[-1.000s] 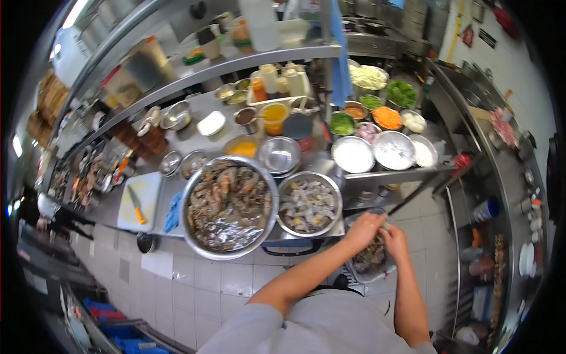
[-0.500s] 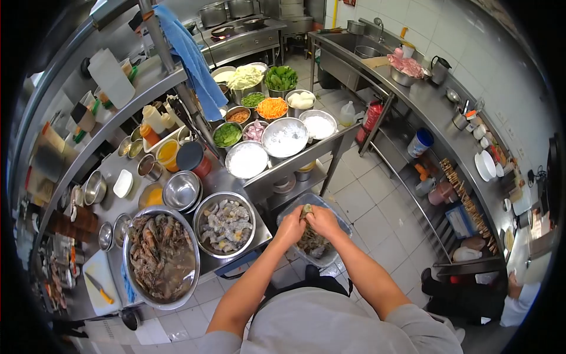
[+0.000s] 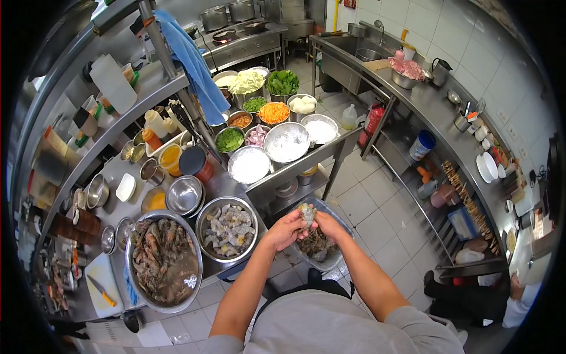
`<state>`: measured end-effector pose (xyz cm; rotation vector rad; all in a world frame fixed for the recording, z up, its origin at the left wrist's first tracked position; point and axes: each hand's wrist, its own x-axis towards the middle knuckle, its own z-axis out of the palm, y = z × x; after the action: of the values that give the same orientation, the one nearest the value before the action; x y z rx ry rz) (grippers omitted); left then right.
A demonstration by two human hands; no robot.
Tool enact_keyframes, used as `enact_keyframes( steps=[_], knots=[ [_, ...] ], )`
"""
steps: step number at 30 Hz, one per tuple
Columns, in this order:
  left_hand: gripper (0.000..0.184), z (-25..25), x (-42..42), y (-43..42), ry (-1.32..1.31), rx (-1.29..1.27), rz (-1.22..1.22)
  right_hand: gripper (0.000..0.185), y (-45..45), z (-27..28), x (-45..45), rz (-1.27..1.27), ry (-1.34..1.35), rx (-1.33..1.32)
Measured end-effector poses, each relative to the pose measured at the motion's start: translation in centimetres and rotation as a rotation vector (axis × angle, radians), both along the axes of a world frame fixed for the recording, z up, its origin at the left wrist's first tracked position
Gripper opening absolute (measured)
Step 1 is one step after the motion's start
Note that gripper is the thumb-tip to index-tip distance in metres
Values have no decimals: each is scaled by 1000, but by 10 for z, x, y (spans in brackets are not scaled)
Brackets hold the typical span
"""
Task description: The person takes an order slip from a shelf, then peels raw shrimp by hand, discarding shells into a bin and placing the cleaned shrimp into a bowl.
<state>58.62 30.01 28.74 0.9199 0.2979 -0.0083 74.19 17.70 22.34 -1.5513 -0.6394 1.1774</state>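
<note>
A grey shrimp [image 3: 306, 215] is held up between my two hands. My left hand [image 3: 284, 230] is turned partly palm up, its fingers curled against the shrimp's left side. My right hand [image 3: 329, 227] grips the shrimp from the right, its fingertips partly hidden. Below them is a grey plastic bin [image 3: 341, 258] with shrimp shells and heads [image 3: 318, 246] in it. To the left, a steel bowl [image 3: 254, 243] holds peeled shrimp [image 3: 226, 229]. Beside that, a larger steel basin [image 3: 197, 277] contains whole shrimp [image 3: 158, 248] in murky liquid.
On the left counter lie a knife [image 3: 101, 291] and a white cutting board [image 3: 94, 275]. Bowls of vegetables, including shredded carrot [image 3: 274, 112], and white powder [image 3: 286, 141] stand ahead. A blue towel [image 3: 191, 65] hangs from a post. Another person [image 3: 522, 301] is at the right edge.
My hands have turned and drawn slightly apart, with the left palm now more upward. More of the shrimp shows between them. The view has shifted slightly.
</note>
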Motion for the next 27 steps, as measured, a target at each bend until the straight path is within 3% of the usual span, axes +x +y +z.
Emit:
enact_keyframes(
  steps=[3, 5, 6, 8, 9, 11, 12, 13, 14, 18, 20, 21, 23, 25, 27],
  knots=[
    [49, -1, 6, -4, -22, -69, 49, 37, 3, -35, 8, -31, -40, -23],
    [49, -2, 7, -6, 12, -58, 85, 35, 0, -54, 18, 183, -729, -146],
    [50, -1, 7, -5, 56, -30, 102, 35, -4, -63, 25, 185, -727, -145],
    [51, -2, 6, -3, 105, -5, 128, 36, -9, -75, 33, 100, -979, -18],
    [55, -7, 7, 0, 135, 139, 100, 36, -8, -56, 32, 107, -976, -17],
    [59, -21, 6, 0, 172, 277, 73, 41, -7, 25, 31, -61, 236, -71],
    [64, -28, 7, -2, 125, 636, 112, 42, -12, 37, 33, -11, 424, -1],
    [68, -26, 8, -5, 70, 997, 148, 42, -12, 43, 30, -11, 426, -2],
    [72, -22, 8, -6, 86, 1057, 142, 38, -10, 48, 25, 25, 295, -13],
    [65, -15, 6, -14, 61, 920, 266, 29, -9, 43, 18, 75, -8, 47],
    [45, -9, -2, -7, 205, 263, 259, 27, -11, 37, 16, 27, -14, 94],
    [45, -9, -8, -2, 207, 261, 262, 25, -12, 36, 14, -21, -18, 138],
    [25, -10, -15, 9, 279, -11, 67, 29, -12, 33, 10, 18, -106, 144],
    [16, -9, -16, 9, 300, 42, 57, 33, -11, 45, 3, 60, -194, 151],
    [18, -7, -16, 10, 340, 92, 26, 40, -11, 67, -5, 236, -917, 377]
  ],
)
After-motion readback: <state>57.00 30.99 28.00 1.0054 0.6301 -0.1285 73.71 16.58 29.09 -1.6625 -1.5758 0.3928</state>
